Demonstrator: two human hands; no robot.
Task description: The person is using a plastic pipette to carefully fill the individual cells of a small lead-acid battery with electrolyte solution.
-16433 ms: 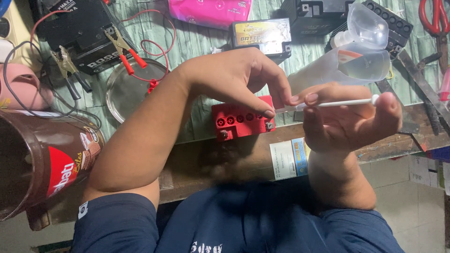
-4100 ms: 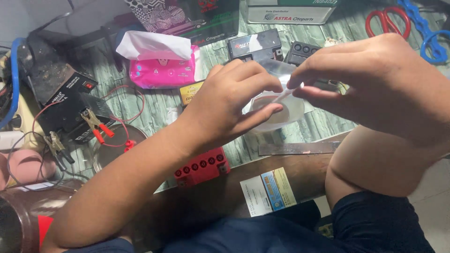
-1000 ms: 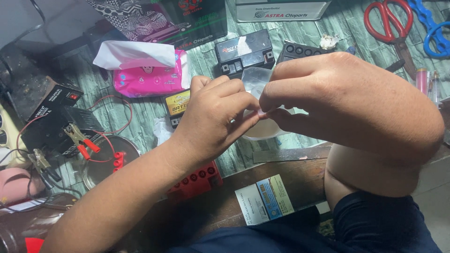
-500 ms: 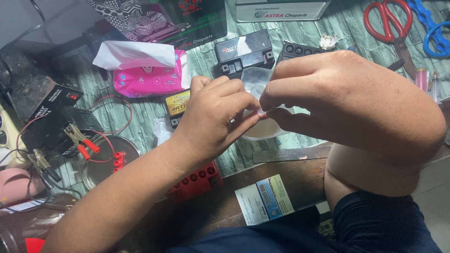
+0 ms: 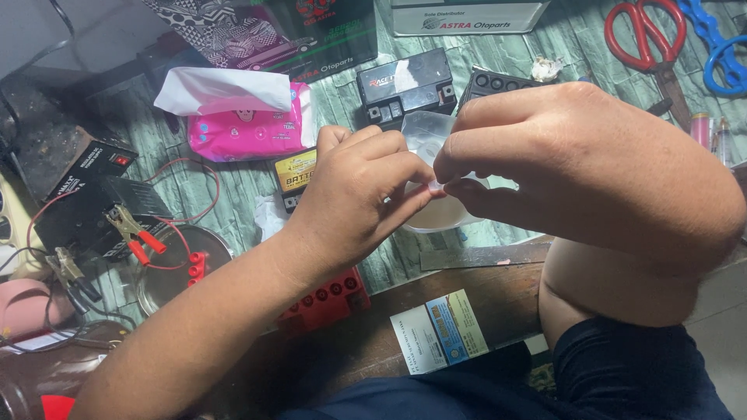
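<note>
Both the left hand (image 5: 354, 206) and right hand (image 5: 576, 167) pinch the clear plastic container (image 5: 428, 136) shut-fingered; steady, even pulling above the counter (image 5: 482, 292) seems wisest.

Pink tissue pack (image 5: 247, 128), red-handled scissors (image 5: 647, 35), black battery (image 5: 405, 84), red cap strip (image 5: 323, 299)

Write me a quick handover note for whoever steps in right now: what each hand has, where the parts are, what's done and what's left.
Left hand: fingertips pinch a small clear piece at the top of the clear plastic container.
Right hand: pinches the same spot from the other side.
Container is held over the table edge; black battery behind it, red cap strip under the left wrist.
Done: both grips set.
Left: whether the piece is off cannot be told; check first.
</note>
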